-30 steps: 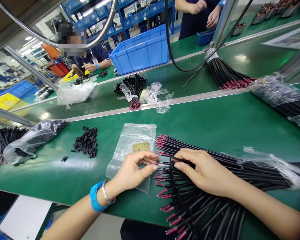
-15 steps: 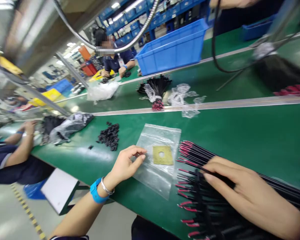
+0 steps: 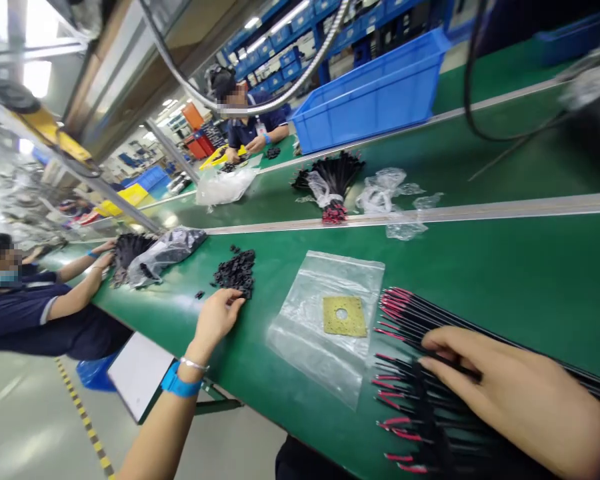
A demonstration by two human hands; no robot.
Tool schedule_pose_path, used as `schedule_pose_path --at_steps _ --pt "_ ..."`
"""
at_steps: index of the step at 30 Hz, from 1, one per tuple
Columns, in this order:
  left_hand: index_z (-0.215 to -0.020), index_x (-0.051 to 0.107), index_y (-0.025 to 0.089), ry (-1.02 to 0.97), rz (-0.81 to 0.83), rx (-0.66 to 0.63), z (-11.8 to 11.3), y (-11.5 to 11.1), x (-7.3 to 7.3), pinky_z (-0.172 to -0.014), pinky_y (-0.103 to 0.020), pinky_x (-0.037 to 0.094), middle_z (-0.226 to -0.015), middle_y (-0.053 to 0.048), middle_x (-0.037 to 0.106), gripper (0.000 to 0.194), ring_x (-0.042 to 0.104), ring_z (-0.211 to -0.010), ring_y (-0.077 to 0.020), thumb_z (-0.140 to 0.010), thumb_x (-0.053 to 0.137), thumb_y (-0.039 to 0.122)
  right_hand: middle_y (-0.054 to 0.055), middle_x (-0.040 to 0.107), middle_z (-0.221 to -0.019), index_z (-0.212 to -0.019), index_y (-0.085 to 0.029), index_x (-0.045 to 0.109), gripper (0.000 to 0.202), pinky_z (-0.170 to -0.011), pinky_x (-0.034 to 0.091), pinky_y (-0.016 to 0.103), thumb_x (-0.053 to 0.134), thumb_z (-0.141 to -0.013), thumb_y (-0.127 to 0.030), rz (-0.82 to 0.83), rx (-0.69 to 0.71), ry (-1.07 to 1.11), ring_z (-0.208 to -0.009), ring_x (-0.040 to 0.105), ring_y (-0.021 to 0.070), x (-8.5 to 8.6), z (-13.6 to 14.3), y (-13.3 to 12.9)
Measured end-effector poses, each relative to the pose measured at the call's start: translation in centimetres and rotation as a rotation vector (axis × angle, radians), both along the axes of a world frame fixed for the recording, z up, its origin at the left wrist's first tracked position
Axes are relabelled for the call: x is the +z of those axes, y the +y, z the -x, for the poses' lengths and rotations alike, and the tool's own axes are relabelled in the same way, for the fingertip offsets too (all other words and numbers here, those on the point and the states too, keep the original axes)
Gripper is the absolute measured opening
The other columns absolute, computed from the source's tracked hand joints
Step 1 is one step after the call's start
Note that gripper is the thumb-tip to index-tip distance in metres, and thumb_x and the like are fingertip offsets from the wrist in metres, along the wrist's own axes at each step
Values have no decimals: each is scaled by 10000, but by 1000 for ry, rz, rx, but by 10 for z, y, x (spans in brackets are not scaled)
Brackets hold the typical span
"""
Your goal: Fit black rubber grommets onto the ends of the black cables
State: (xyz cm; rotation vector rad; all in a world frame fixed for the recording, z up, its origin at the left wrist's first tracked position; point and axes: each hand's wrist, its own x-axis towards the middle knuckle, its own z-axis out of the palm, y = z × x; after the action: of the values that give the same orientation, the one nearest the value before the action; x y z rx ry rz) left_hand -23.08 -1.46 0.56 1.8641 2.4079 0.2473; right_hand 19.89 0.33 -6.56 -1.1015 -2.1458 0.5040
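Green bench; left hand, fingers nearly together at black parts, grip unclear; right hand, fingers pinching black cable.

Your green desk carries, toward your left, a dark bundle beside a clear plastic bag, then a heap of small black parts with a loose piece near it. Before you lies a flat clear pouch; at your right, red-tipped black cables spread over the surface.
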Motion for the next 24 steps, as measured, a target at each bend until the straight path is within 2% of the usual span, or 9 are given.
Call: schedule_pose_path --at_steps 3,5,7,8,10,13,15,17,24 --pt "-1030 576 139 -62 -81 44 -9 2 6 -719 -287 457 -927 -52 621 332 584 -793 -162 -851 522 413 -44 596 -818 -957 -226 511 97 -573 471 215 492 -867 -257 49 6 -75 -633 573 80 20 3 0" --pt "-1073 536 134 -313 -114 35 -25 7 10 -719 -275 495 -905 -54 622 386 604 -806 -161 -838 558 441 -36 594 -843 -986 -222 518 133 -614 480 210 488 -864 -265 176 -6 -67 -660 569 73 30 4 -1" --pt "-1115 528 101 -649 -89 -55 -54 14 14 -741 -288 521 -952 -90 623 438 620 -845 -172 -840 578 438 -23 593 -852 -992 -213 536 154 -632 480 216 472 -871 -285 289 -12 -29 -682 564 76 38 3 -2" --pt "-1088 545 70 -776 -63 -115 -73 18 14 -708 -289 528 -894 -102 630 447 625 -779 -167 -840 582 440 -18 594 -846 -982 -209 551 161 -628 475 216 465 -877 -295 322 -13 -3 -689 560 77 41 2 -3" --pt "-1048 576 17 -994 73 -178 -115 26 13 -612 -256 519 -732 -98 623 466 600 -612 -134 -831 596 428 -14 603 -870 -970 -209 585 179 -639 466 216 452 -897 -304 340 -1 38 -720 560 78 45 1 -3" --pt "-1077 593 12 -1241 328 -288 -168 36 5 -651 -233 530 -776 -112 640 423 613 -636 -110 -832 607 356 -30 612 -956 -995 -232 620 198 -735 460 209 446 -921 -292 301 34 71 -823 572 67 49 1 -2" --pt "-1092 593 22 -1265 391 -312 -189 38 -2 -687 -230 532 -832 -115 642 389 616 -676 -99 -840 602 317 -38 613 -959 -997 -230 626 196 -765 455 200 450 -924 -278 266 43 93 -842 574 56 50 1 -2" --pt "-1037 589 29 -1221 368 -326 -199 38 -8 -681 -231 530 -834 -106 633 354 614 -691 -102 -838 609 320 -37 614 -925 -988 -215 625 191 -746 454 196 453 -921 -262 235 39 114 -806 572 49 50 1 -1" --pt "-884 548 79 -1047 290 -386 -197 27 -6 -609 -203 471 -784 -69 613 337 571 -686 -95 -864 570 415 -27 597 -902 -983 -220 618 172 -709 431 230 467 -912 -263 240 -14 122 -766 556 67 46 2 -3"
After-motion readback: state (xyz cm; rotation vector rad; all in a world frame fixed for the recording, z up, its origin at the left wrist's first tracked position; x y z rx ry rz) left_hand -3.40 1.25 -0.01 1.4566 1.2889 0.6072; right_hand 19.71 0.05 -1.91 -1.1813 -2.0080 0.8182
